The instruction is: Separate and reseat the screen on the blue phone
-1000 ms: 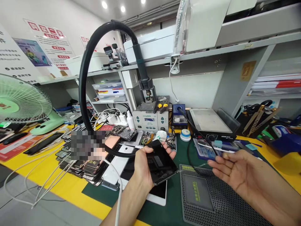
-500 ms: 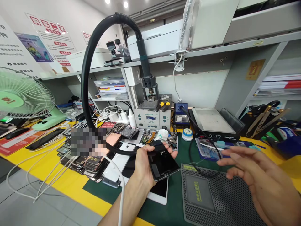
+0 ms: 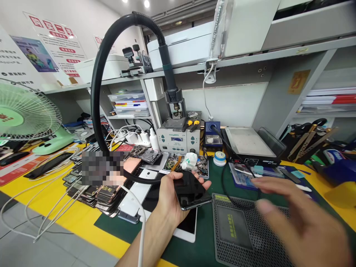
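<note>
My left hand is wrapped round a black smartphone, thumb on its near-left edge and fingertips showing past the far side. The phone's dark glossy face is turned up and looks unlit. To the right, my right hand hovers over the grey perforated mat, slightly blurred. Its thumb and forefinger are apart, with nothing between them. Below the phone lies a white-framed tablet, partly hidden by my left forearm. A white cable crosses in front of that forearm.
A black hose arches over from the hot-air station. Stacked phone parts fill the left. Behind stand a tray of small parts, a round tub and a flat heating plate. A green fan is far left.
My right hand has shifted left and lower over the mat, its fingers less spread. The phone has tilted slightly in my left hand. The whole view has moved a little.
</note>
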A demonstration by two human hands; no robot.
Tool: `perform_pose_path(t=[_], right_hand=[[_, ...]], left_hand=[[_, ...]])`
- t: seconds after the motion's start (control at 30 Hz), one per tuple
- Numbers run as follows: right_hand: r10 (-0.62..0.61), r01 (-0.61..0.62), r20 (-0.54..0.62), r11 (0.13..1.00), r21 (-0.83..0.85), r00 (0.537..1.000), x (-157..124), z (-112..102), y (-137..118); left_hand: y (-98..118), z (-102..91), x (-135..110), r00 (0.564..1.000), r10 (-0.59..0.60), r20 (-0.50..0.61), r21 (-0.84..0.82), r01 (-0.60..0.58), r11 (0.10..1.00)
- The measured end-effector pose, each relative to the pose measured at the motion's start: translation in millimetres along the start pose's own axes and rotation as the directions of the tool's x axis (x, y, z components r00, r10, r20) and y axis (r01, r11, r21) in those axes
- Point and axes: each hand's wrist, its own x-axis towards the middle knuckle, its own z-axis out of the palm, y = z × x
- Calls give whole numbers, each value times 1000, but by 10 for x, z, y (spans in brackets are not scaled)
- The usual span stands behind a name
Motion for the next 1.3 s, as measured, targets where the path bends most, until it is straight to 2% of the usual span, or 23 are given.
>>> perform_pose_path(t=[0.03, 0.1, 0.2, 0.47, 0.93, 1.13, 1.3], right_hand=[[-96, 100, 48, 992, -82, 994, -9, 71, -84], [-280, 293, 121, 949, -111, 952, -25, 216, -217], [-383, 400, 155, 912, -96, 911, -34, 360, -296], [-408, 415, 121, 909, -39, 905, -35, 334, -314], [-417, 424, 155, 906, -13, 896, -35, 337, -308], [-443, 452, 172, 892, -14, 880, -38, 330, -305], [-431, 439, 181, 898, -9, 884, -40, 332, -295]], left_hand=[[-10, 1, -7, 1000, -14, -6, 7, 14, 1000], [-32, 4, -17, 998, -64, -16, 25, 65, 998], [-75, 14, -21, 991, -135, -25, 50, 136, 989], [-155, 32, 3, 992, -97, -82, 98, 105, 990], [-166, 69, -12, 988, -67, -141, 180, 92, 979], [-166, 65, -15, 988, -58, -146, 199, 87, 976], [-169, 64, -10, 990, -53, -132, 204, 80, 976]])
